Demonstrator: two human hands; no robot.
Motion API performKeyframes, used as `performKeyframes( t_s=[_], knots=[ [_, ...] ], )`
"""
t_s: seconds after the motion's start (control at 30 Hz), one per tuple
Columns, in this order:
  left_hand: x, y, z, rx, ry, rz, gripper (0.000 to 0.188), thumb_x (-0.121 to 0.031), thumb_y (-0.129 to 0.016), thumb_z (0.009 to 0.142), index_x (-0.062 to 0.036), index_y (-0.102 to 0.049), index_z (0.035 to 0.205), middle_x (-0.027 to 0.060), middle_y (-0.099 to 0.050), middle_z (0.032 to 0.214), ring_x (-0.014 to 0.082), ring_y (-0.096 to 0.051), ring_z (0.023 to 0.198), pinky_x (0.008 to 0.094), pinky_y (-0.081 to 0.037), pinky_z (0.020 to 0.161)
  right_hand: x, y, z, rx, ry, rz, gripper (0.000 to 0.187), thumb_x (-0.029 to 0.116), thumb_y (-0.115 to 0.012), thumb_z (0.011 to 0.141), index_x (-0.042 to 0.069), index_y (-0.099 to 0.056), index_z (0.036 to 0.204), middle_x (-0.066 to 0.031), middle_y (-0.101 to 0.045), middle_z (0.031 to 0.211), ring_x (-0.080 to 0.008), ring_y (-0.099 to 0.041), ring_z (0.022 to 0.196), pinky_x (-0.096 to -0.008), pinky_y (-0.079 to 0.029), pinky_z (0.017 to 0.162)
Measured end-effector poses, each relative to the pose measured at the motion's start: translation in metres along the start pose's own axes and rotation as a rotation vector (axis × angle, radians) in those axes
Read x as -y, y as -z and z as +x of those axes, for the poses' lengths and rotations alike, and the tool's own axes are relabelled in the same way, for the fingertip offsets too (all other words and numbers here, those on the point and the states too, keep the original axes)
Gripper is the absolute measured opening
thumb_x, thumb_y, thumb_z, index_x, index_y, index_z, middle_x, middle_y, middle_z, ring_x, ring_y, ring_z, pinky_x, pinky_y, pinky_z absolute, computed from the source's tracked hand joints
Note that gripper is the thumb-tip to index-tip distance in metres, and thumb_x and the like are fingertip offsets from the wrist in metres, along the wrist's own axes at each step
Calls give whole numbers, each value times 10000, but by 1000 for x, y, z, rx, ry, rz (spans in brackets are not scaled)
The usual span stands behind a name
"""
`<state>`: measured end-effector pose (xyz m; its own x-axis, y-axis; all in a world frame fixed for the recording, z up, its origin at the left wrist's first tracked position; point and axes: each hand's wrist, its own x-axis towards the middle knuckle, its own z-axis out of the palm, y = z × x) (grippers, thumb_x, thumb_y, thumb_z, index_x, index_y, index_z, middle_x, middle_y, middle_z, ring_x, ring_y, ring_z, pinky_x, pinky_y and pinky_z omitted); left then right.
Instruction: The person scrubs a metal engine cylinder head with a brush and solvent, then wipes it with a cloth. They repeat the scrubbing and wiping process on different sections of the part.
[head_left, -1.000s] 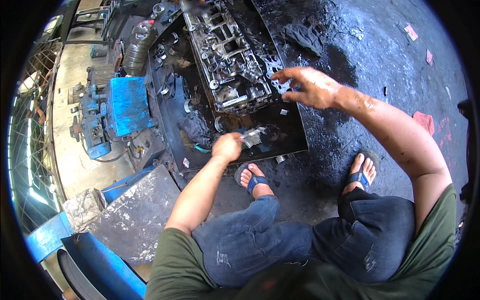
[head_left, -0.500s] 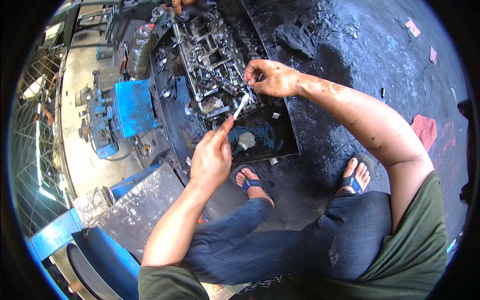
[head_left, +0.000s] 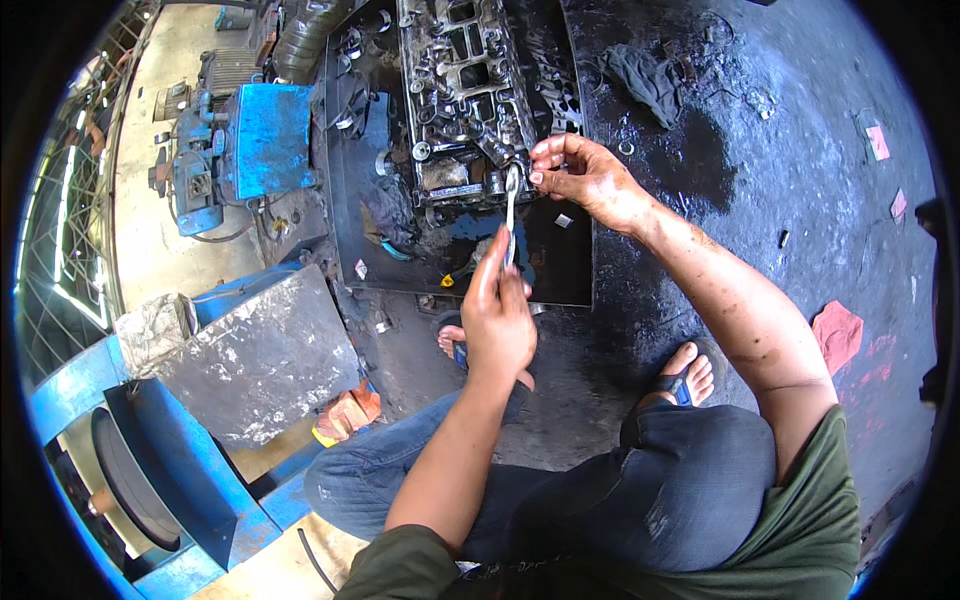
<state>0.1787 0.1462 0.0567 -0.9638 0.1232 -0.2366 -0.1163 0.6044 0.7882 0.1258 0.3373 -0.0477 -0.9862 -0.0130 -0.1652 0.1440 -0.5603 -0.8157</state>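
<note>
Left hand [head_left: 497, 312] grips the lower handle of a wrench [head_left: 510, 215]; right hand [head_left: 585, 177] pinches its head end against the near end of the engine part [head_left: 465, 95], which lies in a black tray [head_left: 570, 270]. Step judged: seating tool on a fastener. Next likely needs a steady turn, head kept square

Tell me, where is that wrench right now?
In the head view, the wrench sits upper centre, gripped by the left hand, its head at the near end of the engine part, beside the right hand.
</note>
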Motion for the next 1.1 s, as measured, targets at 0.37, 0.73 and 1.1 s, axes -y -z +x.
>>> performKeyframes(
  t_s=[0.37, 0.73, 1.1],
  knots=[
    [8, -2, -8, -11, -130, -14, 393, -61, -484, 1125, -49, -530, 1515, 9, -561, 919, 59, -500, 738, 244, -458, 648, -13, -2, 13, 41, 0, 37, 267, 84, -834, 936, 123, -597, 1053, 80, -545, 905, -20, -510, 836, -214, -466, 773],
    [-3, -13, -5, 88, 293, -298, 255, -170, -500, 1152, -42, -620, 1336, -85, -471, 830, -4, -386, 661, 188, -328, 558, -12, 7, 14, 119, -48, 49, 200, 140, -793, 970, 105, -629, 1079, 57, -615, 941, -44, -565, 851, -228, -479, 807],
    [-17, 4, 10, 135, 288, -149, 262, -219, -509, 1154, -9, -662, 1186, -59, -515, 852, 26, -425, 726, 218, -366, 619, -13, 10, 23, 148, -38, 26, 144, 191, -703, 1001, 66, -639, 1036, 13, -649, 942, -73, -585, 837, -267, -510, 808]
  ],
)
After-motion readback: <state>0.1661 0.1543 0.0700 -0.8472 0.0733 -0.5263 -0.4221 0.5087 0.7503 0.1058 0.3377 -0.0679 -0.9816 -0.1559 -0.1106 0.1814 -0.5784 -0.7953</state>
